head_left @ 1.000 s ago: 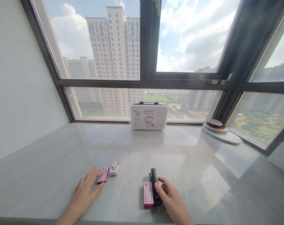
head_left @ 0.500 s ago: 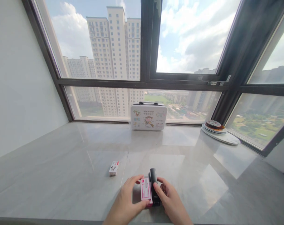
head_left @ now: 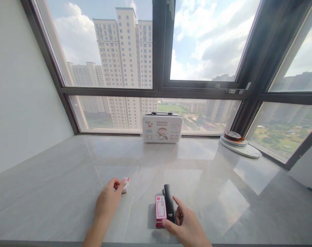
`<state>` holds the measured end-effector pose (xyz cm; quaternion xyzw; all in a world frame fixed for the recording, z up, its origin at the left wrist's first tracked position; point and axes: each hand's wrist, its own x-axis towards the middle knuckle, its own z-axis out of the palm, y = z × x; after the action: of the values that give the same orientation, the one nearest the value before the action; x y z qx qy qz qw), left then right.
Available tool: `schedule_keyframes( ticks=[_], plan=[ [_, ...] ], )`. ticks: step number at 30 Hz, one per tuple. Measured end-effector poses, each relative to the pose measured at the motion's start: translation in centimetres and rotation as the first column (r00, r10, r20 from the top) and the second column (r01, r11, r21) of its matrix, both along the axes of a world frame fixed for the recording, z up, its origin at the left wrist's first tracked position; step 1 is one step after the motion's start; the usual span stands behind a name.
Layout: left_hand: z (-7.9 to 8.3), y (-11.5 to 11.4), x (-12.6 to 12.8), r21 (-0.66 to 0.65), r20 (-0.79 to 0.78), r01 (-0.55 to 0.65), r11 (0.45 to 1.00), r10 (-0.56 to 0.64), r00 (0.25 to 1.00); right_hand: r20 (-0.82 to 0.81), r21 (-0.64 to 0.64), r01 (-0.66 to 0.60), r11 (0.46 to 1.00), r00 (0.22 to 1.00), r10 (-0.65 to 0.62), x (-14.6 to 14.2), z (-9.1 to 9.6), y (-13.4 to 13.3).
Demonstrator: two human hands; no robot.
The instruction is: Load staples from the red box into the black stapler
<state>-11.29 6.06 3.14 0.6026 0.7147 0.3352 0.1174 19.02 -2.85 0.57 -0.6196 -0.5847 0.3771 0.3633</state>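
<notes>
A black stapler (head_left: 168,206) lies on the grey stone sill (head_left: 68,178), with a stack of pink-and-white staple boxes (head_left: 160,214) against its left side. My right hand (head_left: 186,225) rests just right of the stapler, thumb touching the near end of the boxes and forefinger along the stapler; its fingers are loosely apart. My left hand (head_left: 108,200) reaches to a small white staple box (head_left: 126,184) further left, fingers curled and pinching its near side.
A white cartoon-printed tin case (head_left: 162,128) stands at the back against the window. A stack of round plates (head_left: 238,142) sits at the back right. A white wall borders the left; window frames close off the back and right.
My left hand carried a pink box from the left onto the box beside the stapler, then moved back left to the small white box. My right hand stayed by the stapler.
</notes>
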Motion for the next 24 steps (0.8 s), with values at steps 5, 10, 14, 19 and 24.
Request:
schedule_keyframes(
  ticks=[5,10,14,19,24],
  plan=[
    [-0.7,1.5,1.0,-0.102,-0.034,0.139,0.985,-0.143,0.989,0.122,-0.053,-0.126,0.991,0.984,0.132,-0.6,2.0,0.1],
    [-0.9,0.3,7.6,-0.118,-0.050,0.323,0.939,-0.331,0.942,0.132,-0.029,-0.168,0.985,0.977,0.170,-0.7,2.3,0.6],
    [-0.2,-0.6,10.7,-0.153,-0.041,0.446,0.882,-0.456,0.889,0.124,-0.017,-0.194,0.981,0.973,0.194,-0.5,2.3,0.7],
    [0.6,-0.5,11.5,-0.239,-0.023,0.536,0.809,-0.557,0.830,0.075,-0.013,-0.230,0.973,0.970,0.230,0.6,2.4,0.8],
    [0.6,0.8,16.5,-0.303,-0.011,0.611,0.731,-0.644,0.765,0.068,0.012,-0.236,0.972,0.970,0.235,5.8,2.8,1.1]
  ],
)
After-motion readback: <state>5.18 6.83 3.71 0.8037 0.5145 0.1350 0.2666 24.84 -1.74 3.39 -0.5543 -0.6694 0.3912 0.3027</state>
